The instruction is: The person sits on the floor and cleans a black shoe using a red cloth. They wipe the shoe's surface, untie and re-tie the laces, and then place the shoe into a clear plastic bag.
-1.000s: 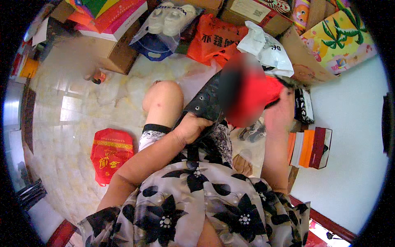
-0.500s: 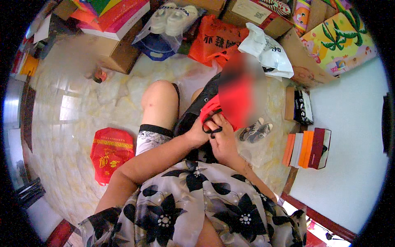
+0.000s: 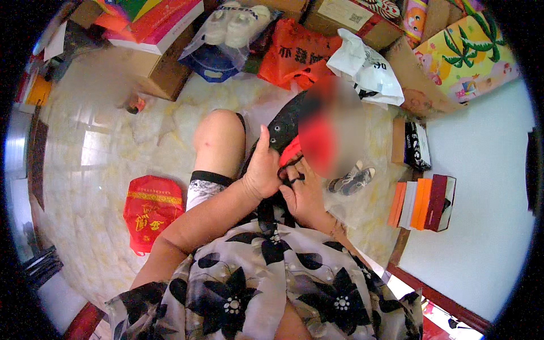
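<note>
Both hands meet over my lap at the edge of a red cloth (image 3: pixel 290 151), much of which is lost in a blurred patch. My left hand (image 3: pixel 262 174) has its thumb stretched upward while its other fingers curl in at the cloth's lower edge. Close against it, my right hand (image 3: pixel 304 192) has bent fingers gripping the red cloth, with a thin black cord (image 3: pixel 296 179) across them. Beside the cloth lies black material with metal eyelets (image 3: pixel 281 126), next to my left thumb. What the fingertips pinch is partly hidden.
A red bag with yellow print (image 3: pixel 152 214) lies on the marbled floor at left. Dark patterned shoes (image 3: pixel 352 180) stand at right, near upright boxes (image 3: pixel 422 203) along the wall. Farther off are bagged white shoes (image 3: pixel 238 25), an orange-red bag (image 3: pixel 297 54), a white bag (image 3: pixel 365 65) and cartons.
My left hand has shifted slightly left and its thumb has lifted upward. The black loop around the fingers has shrunk from view, and more of the eyeleted black material shows.
</note>
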Tool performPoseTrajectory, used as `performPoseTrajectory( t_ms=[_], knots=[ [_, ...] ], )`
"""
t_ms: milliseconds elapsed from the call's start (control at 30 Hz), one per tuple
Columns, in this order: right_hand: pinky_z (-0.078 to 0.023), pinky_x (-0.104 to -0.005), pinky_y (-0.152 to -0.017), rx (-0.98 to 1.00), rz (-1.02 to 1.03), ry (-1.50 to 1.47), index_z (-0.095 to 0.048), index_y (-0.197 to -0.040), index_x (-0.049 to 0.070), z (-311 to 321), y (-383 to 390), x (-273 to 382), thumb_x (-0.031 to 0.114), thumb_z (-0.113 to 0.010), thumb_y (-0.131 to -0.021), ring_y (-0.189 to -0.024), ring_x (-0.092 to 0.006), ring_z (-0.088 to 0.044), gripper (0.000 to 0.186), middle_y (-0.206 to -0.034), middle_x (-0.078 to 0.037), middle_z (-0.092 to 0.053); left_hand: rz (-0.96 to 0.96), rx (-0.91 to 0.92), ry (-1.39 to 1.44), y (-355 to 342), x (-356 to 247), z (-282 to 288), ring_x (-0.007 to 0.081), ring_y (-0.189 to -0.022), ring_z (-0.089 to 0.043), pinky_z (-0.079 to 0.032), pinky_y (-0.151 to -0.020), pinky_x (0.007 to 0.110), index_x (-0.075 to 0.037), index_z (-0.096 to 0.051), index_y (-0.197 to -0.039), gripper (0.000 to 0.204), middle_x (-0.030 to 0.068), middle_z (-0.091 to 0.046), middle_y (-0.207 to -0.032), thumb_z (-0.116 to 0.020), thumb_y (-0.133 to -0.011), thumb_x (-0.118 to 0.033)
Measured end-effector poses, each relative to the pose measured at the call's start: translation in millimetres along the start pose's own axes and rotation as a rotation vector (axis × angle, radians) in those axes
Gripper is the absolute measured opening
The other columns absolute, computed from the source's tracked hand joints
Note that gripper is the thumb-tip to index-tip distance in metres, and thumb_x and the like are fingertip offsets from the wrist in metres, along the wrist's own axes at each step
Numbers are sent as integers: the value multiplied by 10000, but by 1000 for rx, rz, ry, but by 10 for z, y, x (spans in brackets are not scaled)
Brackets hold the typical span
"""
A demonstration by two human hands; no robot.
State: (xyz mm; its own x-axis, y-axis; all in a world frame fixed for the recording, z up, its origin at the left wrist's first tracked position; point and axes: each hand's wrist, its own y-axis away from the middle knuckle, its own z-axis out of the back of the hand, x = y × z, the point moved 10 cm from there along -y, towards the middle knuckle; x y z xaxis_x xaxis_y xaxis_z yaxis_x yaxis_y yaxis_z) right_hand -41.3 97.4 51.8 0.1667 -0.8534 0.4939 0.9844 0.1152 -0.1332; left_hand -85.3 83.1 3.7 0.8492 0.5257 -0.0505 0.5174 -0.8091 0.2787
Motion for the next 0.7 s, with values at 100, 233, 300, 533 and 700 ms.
performPoseTrajectory(
  t_ms=[100,233,300,533,700],
  knots=[
    [-206,-520,-1011,-106,-155,-5,-474,-1098,-84,140,-232,-267,318,-514,-803,-1167,-445,-342,500,-1204,-266,-430,-110,-9,-62,24,52,-47,262,-1191,-406,-288,-1018,396,-112,-368,-1296,715,78,-450,-1283,-275,-834,-648],
    [-200,-534,-1009,-43,-142,-25,-443,-1101,-103,127,-264,-220,320,-521,-798,-1163,-467,-330,526,-1197,-285,-417,-96,37,20,66,8,-114,278,-1192,-401,-271,-1027,409,-116,-361,-1309,723,86,-446,-1287,-236,-839,-651],
    [-197,-526,-1017,196,-115,51,-416,-1160,-96,-104,-54,-57,344,-516,-797,-1195,-449,-312,579,-1264,-280,-364,-46,87,52,45,-13,-139,281,-1193,-399,-268,-1027,412,-118,-360,-1312,725,84,-447,-1287,-226,-840,-652],
    [-160,-497,-1037,-62,-65,137,-438,-1171,-66,174,-287,-167,342,-532,-794,-1202,-387,-335,564,-1220,-235,-436,-109,-57,-67,58,97,38,251,-1176,-421,-286,-1015,394,-145,-399,-1281,630,71,-462,-1275,-268,-867,-600],
    [-334,-421,-943,-290,-183,-187,-552,-1032,-10,410,-377,-606,159,-578,-786,-1045,-334,-476,299,-1082,-184,-545,-104,69,34,33,-81,-101,244,-1192,-406,-267,-1031,374,-108,-366,-1302,608,79,-436,-1298,-269,-891,-546]
  ],
)
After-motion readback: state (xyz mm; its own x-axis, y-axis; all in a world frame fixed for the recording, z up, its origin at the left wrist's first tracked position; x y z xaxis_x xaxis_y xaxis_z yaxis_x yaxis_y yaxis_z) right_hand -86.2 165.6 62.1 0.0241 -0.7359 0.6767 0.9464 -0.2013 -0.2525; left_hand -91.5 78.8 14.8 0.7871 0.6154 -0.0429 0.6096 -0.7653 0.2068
